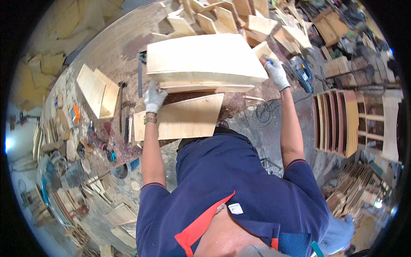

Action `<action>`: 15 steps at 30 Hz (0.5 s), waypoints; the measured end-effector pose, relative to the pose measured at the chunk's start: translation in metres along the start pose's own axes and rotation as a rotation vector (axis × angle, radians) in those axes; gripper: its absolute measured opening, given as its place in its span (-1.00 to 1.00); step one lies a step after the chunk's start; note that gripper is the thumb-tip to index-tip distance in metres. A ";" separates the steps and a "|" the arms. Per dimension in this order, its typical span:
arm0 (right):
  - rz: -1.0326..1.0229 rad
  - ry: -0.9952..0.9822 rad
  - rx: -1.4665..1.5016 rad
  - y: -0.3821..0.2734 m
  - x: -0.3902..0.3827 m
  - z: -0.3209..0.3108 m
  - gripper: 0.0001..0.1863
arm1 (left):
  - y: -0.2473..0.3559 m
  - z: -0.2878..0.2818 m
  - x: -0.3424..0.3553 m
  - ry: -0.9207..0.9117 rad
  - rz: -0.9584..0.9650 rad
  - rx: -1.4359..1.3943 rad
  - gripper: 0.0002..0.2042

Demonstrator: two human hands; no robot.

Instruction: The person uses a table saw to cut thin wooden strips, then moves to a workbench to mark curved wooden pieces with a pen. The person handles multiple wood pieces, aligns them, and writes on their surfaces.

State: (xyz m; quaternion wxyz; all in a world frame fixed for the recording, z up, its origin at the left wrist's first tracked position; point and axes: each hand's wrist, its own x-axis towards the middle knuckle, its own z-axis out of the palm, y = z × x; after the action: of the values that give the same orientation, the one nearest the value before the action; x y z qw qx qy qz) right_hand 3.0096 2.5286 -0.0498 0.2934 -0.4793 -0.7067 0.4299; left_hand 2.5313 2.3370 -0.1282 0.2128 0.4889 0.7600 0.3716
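Observation:
A pale wooden box (201, 58), its broad smooth face upward, lies across the worktable in front of me. My left hand (154, 98), in a grey-white glove, holds the box at its near left corner, thumb apart from the fingers. At the other end my right hand (277, 73), gloved too, has its fingers curled at the box's right edge; a small blue spot shows by the fingertips. Below the box lies a narrow wooden strip (209, 88). Nearer to me, a wide plywood panel (180, 118) rests at the table's near edge, beside my left wrist.
A V-shaped pair of boards (99, 92) and a hammer (121, 107) lie left. A dark power tool (300, 73) sits beyond my right hand. Several wooden pieces (214, 19) crowd the far side. Stacked curved panels (336, 122) stand right; a drill (95, 137) lies lower left.

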 end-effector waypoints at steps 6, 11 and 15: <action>-0.013 -0.180 -0.240 0.008 -0.067 0.032 -0.62 | -0.011 -0.006 0.011 -0.053 0.042 0.041 -0.43; 0.060 0.125 -0.328 0.020 -0.075 0.061 -0.62 | 0.002 -0.005 0.003 0.092 0.294 -0.165 -0.49; 0.015 0.127 -0.421 0.023 -0.073 0.060 -0.67 | 0.015 -0.012 -0.004 0.084 0.081 0.105 -0.55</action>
State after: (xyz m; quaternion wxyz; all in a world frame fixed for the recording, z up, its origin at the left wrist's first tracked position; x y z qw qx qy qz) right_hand 2.9969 2.4451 -0.0981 0.2275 -0.5614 -0.7574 0.2438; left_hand 2.5337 2.3326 -0.1092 0.1398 0.5138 0.7662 0.3598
